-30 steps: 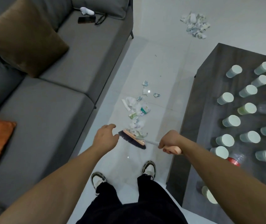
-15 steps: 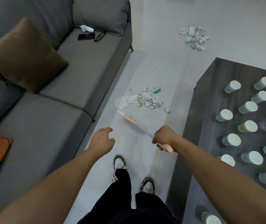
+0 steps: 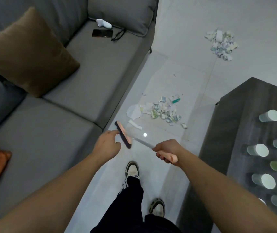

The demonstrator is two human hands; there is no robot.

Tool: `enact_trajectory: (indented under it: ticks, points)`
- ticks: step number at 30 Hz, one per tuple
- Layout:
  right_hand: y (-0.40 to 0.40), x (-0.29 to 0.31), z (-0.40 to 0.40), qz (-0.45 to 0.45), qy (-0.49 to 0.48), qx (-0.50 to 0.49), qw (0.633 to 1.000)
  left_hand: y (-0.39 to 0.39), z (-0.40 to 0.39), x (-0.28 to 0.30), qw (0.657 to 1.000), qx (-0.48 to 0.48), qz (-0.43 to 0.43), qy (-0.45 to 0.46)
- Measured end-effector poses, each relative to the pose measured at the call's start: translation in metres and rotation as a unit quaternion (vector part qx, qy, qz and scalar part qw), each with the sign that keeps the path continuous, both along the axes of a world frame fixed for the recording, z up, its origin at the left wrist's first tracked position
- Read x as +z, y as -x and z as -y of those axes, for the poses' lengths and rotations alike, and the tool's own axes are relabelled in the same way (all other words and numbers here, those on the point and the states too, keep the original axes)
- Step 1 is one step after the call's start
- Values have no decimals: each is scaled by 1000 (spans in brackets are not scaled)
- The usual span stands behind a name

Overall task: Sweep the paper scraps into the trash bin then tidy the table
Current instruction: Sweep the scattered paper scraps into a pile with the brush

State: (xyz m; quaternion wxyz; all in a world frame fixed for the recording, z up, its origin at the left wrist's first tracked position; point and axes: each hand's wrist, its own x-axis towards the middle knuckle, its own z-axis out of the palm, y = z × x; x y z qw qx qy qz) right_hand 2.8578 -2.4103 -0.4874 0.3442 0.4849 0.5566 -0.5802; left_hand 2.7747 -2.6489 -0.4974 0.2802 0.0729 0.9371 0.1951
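I'm gripping the broom (image 3: 123, 134) by smooth pink plastic, its metal shaft shining. Glossy floor (image 3: 181, 76) tiles are mirroring a lamp; crumpled paper scraps (image 3: 164, 110) lying matt beside the cloth sofa (image 3: 87, 78).

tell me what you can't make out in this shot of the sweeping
- Trash bin: not in the head view at all; its place cannot be told.
- Table: cut off by the right edge, so the count of paper cups is unknown.
- Broom: the right hand covers part of the handle; whether the bristles touch the floor cannot be told.
- Near paper scraps: print too small to read.
- Left hand: beside the broom head; contact unclear.
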Motion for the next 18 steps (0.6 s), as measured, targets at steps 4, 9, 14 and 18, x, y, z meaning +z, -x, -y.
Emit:
enact_trajectory:
  ticks: [4,9,14,18]
  points:
    - [38,7,-16,-27,-77,-8,997,33,0,-4,1000,-1,17,-10]
    - [67,19,-29,-54,-124,-5,991,60,-21,-2,999,-10,25,-37]
    - [89,35,-53,-56,-100,-15,993,92,-49,1,999,-11,27,-40]
    - [116,38,-74,-42,-29,-20,999,120,-79,3,999,-21,20,-32]
